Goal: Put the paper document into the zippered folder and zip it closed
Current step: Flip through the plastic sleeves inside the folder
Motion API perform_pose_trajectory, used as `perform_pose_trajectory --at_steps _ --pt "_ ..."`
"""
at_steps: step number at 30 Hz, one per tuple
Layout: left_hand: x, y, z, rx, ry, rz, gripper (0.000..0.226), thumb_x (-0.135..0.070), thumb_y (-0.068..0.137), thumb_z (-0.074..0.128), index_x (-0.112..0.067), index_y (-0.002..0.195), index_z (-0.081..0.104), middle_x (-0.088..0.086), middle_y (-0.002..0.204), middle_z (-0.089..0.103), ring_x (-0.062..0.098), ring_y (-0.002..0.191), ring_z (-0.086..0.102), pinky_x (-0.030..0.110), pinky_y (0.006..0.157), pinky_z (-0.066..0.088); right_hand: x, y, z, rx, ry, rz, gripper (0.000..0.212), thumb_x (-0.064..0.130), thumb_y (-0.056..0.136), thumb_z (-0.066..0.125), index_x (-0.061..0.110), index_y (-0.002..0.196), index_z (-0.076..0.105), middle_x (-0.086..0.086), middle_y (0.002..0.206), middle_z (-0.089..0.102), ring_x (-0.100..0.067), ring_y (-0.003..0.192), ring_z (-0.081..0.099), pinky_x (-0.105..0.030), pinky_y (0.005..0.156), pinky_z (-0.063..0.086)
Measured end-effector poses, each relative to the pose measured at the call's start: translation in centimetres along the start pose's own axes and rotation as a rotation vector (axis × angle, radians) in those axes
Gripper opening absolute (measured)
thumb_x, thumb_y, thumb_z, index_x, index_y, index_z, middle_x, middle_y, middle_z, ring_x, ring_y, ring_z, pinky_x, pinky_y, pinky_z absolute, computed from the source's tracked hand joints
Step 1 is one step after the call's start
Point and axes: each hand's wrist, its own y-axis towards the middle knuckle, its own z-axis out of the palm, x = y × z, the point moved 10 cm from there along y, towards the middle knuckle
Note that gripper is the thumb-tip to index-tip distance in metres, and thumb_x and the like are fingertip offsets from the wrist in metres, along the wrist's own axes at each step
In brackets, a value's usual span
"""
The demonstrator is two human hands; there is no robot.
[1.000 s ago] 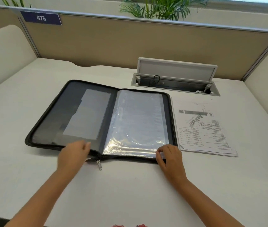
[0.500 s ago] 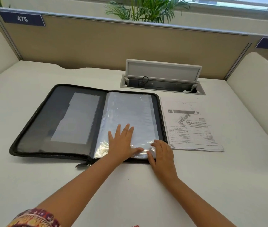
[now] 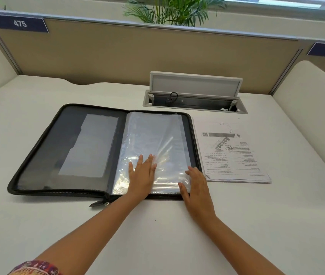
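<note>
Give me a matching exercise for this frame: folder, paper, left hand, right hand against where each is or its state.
Things:
1. folder
2. paper
3. left hand
4. right hand

States:
A. flat on the clear sleeves
B. on the desk, right of the folder
C. lying open, unzipped
D. at the sleeves' near right corner

Pairs: 1-C, 2-B, 3-A, 4-D

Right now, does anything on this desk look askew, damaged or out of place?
Little stands out. The top sleeve in the open folder is rumpled and lifting near the left hand. The paper lies flat beside the folder.
</note>
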Motion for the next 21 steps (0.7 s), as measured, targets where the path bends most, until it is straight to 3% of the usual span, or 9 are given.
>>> perform_pose_trajectory --at_steps 2,4,7,9,12,15,17,20,21 --pt "0.7 -0.2 -1.6 -0.067 -0.317 -0.063 0.044 -0.031 0.1 0.023 -0.015 0.138 0.038 0.009 0.14 0.046 0.024 0.139 0.026 0.034 0.115 0.0 -0.1 0.0 0.2 0.015 -0.003 0.003 0.045 0.028 0.092 0.053 0.012 0.132 0.042 -0.002 0.141 0.044 -0.018 0.138 0.029 -0.038 0.114 0.028" --pt "2.0 -0.6 -3.1 -0.124 -0.556 -0.146 0.039 -0.03 0.1 0.027 -0.014 0.129 0.048 0.008 0.126 0.056 0.026 0.125 0.046 0.035 0.11 0.027 -0.3 0.1 0.6 0.049 -0.029 0.011 0.046 0.031 0.093 0.05 0.013 0.134 0.041 0.0 0.141 0.043 -0.017 0.139 0.027 -0.036 0.114 0.027" --pt "4.4 -1.3 -5.1 -0.19 -0.834 -0.27 0.036 -0.029 0.099 0.032 -0.01 0.122 0.052 0.009 0.123 0.059 0.022 0.115 0.054 0.038 0.102 0.04 -0.4 0.1 1.2 0.085 -0.085 -0.008 0.045 0.033 0.094 0.048 0.013 0.133 0.042 0.001 0.142 0.043 -0.018 0.139 0.028 -0.033 0.117 0.02" --pt "6.6 -1.8 -6.9 -0.296 -0.894 -0.341 0.034 -0.032 0.099 0.033 -0.01 0.114 0.054 0.005 0.11 0.064 0.017 0.096 0.06 0.033 0.084 0.048 -0.5 0.2 1.2 0.084 -0.085 -0.013 0.044 0.033 0.094 0.048 0.013 0.132 0.043 0.001 0.141 0.045 -0.019 0.138 0.03 -0.033 0.117 0.02" --pt "10.8 -3.1 -8.6 -0.443 -0.914 -0.53 0.034 -0.036 0.098 0.032 -0.013 0.111 0.054 0.008 0.1 0.063 0.026 0.084 0.057 0.036 0.061 0.044 -0.4 0.2 1.2 0.074 -0.079 -0.022 0.043 0.031 0.093 0.05 0.012 0.131 0.044 0.0 0.139 0.047 -0.02 0.136 0.034 -0.033 0.116 0.02" --pt "13.9 -4.3 -9.9 -0.546 -0.98 -0.647 0.036 -0.031 0.098 0.032 -0.009 0.112 0.057 0.006 0.099 0.06 0.02 0.079 0.057 0.031 0.065 0.046 -0.6 0.2 1.0 0.053 -0.114 -0.019 0.042 0.031 0.092 0.052 0.011 0.128 0.047 -0.002 0.138 0.047 -0.023 0.137 0.032 -0.034 0.117 0.013" --pt "15.2 -4.7 -11.1 -0.575 -1.04 -0.679 0.033 -0.027 0.097 0.032 -0.008 0.112 0.055 0.005 0.086 0.058 0.014 0.063 0.057 0.025 0.054 0.046 -0.9 0.2 0.8 0.029 -0.149 0.003 0.041 0.032 0.092 0.051 0.011 0.127 0.048 -0.003 0.14 0.045 -0.023 0.139 0.029 -0.036 0.117 0.006" --pt "17.1 -5.8 -14.3 -0.731 -1.03 -0.715 0.017 -0.018 0.092 0.034 -0.016 0.093 0.05 0.003 0.079 0.052 0.006 0.049 0.059 0.023 0.049 0.046 -1.1 0.2 0.8 0.024 -0.162 0.015 0.044 0.034 0.093 0.05 0.01 0.129 0.047 -0.003 0.144 0.042 -0.022 0.14 0.026 -0.038 0.118 0.004" --pt "17.6 -6.2 -15.7 -0.808 -0.956 -0.717 0.016 -0.015 0.091 0.034 -0.019 0.088 0.049 0.003 0.081 0.048 0.007 0.055 0.058 0.022 0.054 0.042 -1.1 0.2 0.9 0.026 -0.162 0.017 0.045 0.035 0.093 0.049 0.01 0.13 0.046 -0.003 0.145 0.041 -0.021 0.141 0.025 -0.038 0.119 0.004"
